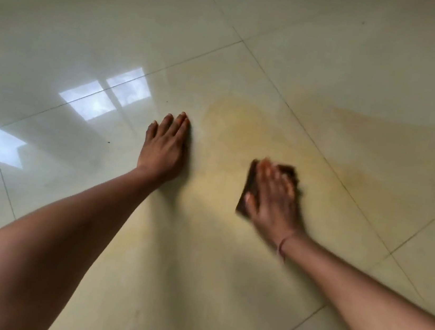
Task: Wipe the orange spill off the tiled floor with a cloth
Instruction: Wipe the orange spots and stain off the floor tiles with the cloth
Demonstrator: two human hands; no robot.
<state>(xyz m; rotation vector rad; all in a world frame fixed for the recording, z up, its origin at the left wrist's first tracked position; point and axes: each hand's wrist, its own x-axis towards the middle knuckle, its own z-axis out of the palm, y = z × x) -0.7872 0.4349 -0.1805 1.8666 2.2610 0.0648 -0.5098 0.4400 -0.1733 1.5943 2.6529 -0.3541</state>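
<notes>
Our right hand [270, 196] presses flat, fingers straight, on the blurred dark cloth [249, 180], whose long axis points away from us. Our left hand [162, 152] rests flat on the floor [89, 37] beside the orange spill [233, 122].

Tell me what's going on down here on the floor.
A person is wiping a tiled floor. The right hand presses flat on a dark cloth and shows blurred, as if mid-stroke. The left hand rests flat on the tile, fingers straight, holding nothing. A pale orange spill spreads just beyond the cloth and off to the right across a grout line, so the cleaning is not finished.
</notes>
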